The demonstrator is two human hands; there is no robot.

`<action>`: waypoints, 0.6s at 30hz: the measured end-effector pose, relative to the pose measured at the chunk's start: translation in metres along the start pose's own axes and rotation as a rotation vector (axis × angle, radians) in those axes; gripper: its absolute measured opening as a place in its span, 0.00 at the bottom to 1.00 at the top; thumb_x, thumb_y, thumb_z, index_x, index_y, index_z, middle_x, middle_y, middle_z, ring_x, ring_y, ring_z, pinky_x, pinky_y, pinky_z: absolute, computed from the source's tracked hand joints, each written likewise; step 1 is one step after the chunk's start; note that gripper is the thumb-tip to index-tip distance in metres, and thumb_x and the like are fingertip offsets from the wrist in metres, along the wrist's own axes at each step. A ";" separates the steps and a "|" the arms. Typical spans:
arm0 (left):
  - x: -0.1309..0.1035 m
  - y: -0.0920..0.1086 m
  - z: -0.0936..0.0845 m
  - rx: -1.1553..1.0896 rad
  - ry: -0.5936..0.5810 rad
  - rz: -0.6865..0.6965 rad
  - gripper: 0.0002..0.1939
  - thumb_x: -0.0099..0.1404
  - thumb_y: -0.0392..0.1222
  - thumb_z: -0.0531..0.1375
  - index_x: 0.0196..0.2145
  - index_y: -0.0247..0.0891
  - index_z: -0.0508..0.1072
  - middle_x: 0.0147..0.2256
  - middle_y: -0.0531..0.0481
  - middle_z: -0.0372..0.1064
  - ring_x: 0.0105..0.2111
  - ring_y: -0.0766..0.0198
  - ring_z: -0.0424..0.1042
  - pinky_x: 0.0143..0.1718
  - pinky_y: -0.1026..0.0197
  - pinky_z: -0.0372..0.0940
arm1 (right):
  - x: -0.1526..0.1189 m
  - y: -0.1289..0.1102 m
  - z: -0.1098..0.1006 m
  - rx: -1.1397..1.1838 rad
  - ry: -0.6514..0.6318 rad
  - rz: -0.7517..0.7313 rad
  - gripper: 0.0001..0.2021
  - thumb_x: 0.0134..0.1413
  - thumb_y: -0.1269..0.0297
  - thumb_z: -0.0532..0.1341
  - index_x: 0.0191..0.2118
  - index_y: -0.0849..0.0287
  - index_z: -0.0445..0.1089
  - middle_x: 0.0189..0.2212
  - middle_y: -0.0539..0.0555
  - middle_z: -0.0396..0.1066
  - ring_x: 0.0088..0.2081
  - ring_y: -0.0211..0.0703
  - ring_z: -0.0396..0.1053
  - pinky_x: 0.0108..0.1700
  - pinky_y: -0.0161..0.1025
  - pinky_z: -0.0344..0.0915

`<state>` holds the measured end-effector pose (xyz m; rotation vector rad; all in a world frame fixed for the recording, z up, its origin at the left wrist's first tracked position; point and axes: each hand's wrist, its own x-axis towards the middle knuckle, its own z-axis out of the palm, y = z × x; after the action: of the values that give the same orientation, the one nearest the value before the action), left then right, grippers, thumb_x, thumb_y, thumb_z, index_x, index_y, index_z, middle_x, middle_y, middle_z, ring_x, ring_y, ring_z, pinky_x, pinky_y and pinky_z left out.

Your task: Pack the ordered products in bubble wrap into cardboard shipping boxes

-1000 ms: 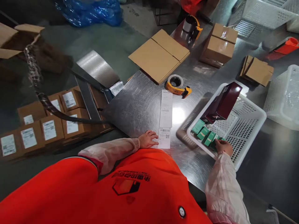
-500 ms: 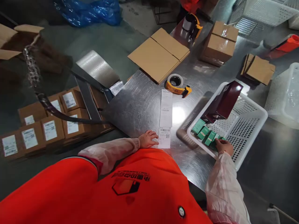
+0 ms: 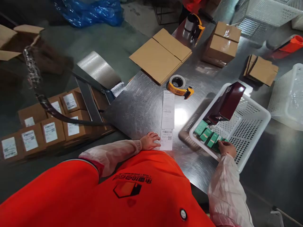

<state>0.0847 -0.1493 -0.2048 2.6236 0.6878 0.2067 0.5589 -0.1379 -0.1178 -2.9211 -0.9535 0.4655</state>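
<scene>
My left hand (image 3: 150, 141) rests on the steel table, fingers a little bent and lying at the left edge of a strip of printed paper labels (image 3: 168, 116). It grips nothing that I can see. On the right, my right hand (image 3: 227, 149) reaches over the near wall of a white plastic basket (image 3: 254, 113). Its thumb and fingers close on a small green box (image 3: 217, 145) at the end of a row of several such boxes; the fingertips are partly hidden. A tall dark maroon box (image 3: 226, 102) leans inside the basket beside that row.
Beyond the labels is a yellow tape dispenser (image 3: 181, 88), with flat cardboard (image 3: 161, 56) behind it. A taped carton (image 3: 223, 44) and a second dispenser (image 3: 194, 26) stand farther back. Labelled cartons (image 3: 50, 131) are stacked left, below a roll of silvery wrap (image 3: 98, 69).
</scene>
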 end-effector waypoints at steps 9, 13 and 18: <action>0.000 0.002 -0.003 0.010 0.037 0.013 0.13 0.67 0.42 0.58 0.46 0.55 0.77 0.49 0.47 0.71 0.52 0.51 0.62 0.54 0.45 0.54 | -0.003 -0.004 -0.004 0.014 -0.041 0.073 0.12 0.49 0.58 0.64 0.34 0.62 0.76 0.25 0.57 0.74 0.37 0.55 0.74 0.41 0.46 0.67; 0.000 0.004 -0.006 0.026 0.044 0.009 0.13 0.68 0.41 0.58 0.47 0.55 0.77 0.50 0.47 0.70 0.52 0.52 0.62 0.55 0.46 0.54 | -0.004 -0.005 -0.004 0.008 -0.019 0.085 0.11 0.48 0.58 0.65 0.34 0.61 0.77 0.26 0.57 0.75 0.36 0.54 0.74 0.41 0.44 0.67; 0.000 0.007 -0.011 0.018 0.064 0.001 0.13 0.68 0.41 0.57 0.46 0.55 0.78 0.49 0.48 0.71 0.52 0.53 0.62 0.55 0.47 0.54 | -0.002 -0.003 -0.002 0.019 0.013 0.083 0.09 0.46 0.59 0.66 0.30 0.60 0.76 0.23 0.56 0.74 0.34 0.52 0.74 0.39 0.44 0.66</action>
<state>0.0854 -0.1507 -0.1923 2.6449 0.7126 0.2869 0.5559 -0.1364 -0.1145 -2.9512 -0.8243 0.4557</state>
